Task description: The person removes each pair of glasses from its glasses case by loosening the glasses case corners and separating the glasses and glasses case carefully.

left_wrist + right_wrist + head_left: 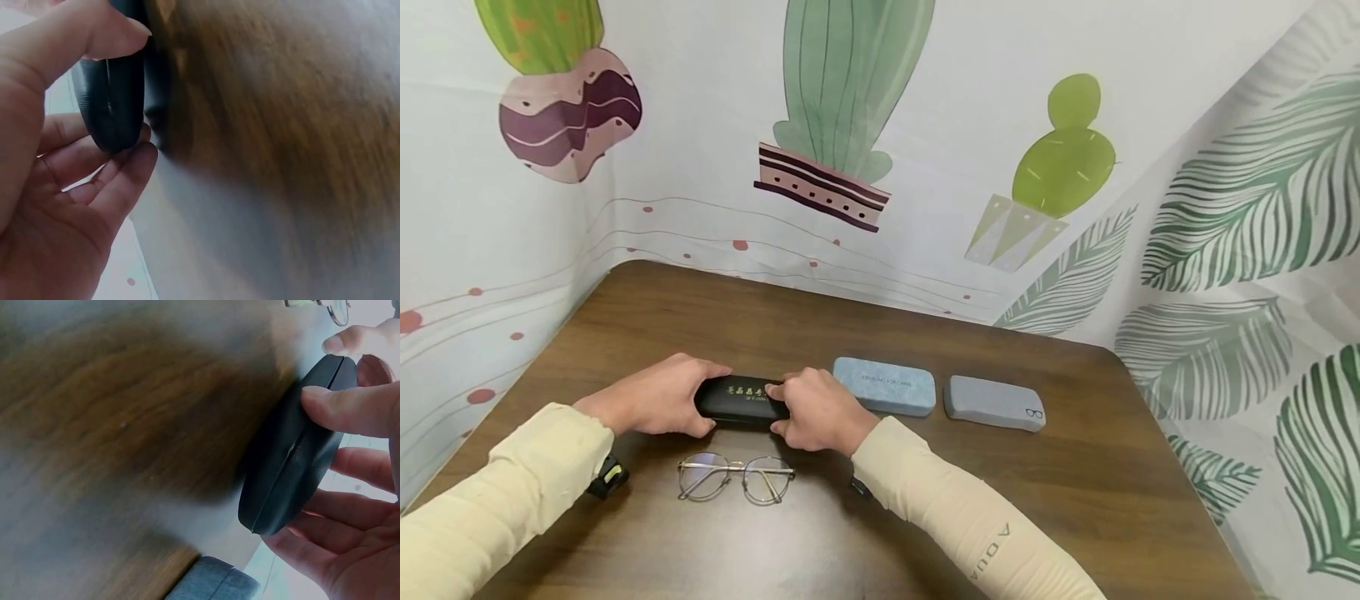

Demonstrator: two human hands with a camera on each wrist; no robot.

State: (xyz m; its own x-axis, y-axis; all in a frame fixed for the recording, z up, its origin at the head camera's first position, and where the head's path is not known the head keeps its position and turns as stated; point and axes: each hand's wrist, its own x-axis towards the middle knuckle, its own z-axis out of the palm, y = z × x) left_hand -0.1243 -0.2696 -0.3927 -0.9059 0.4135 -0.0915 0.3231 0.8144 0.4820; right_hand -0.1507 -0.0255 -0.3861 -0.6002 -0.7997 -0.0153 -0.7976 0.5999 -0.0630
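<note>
A black glasses case (737,408) with gold lettering on its lid lies closed between both hands in the head view. My left hand (658,397) grips its left end, thumb on the near side and fingers around the far side. At the other end, my right hand (822,410) pinches the case, its thumb along the front seam in the right wrist view, where the black case (284,472) shows its seam unparted. The left wrist view shows the rounded end of the case (115,109) between thumb and fingers. Thin-framed round eyeglasses (765,482) lie in front of the case.
To the right of the hands sit a light blue glasses case (883,396) and a grey case (995,404) with a small glasses print. All rest on a brown wooden table (760,321). Behind its far edge hangs a cactus-printed cloth (700,150).
</note>
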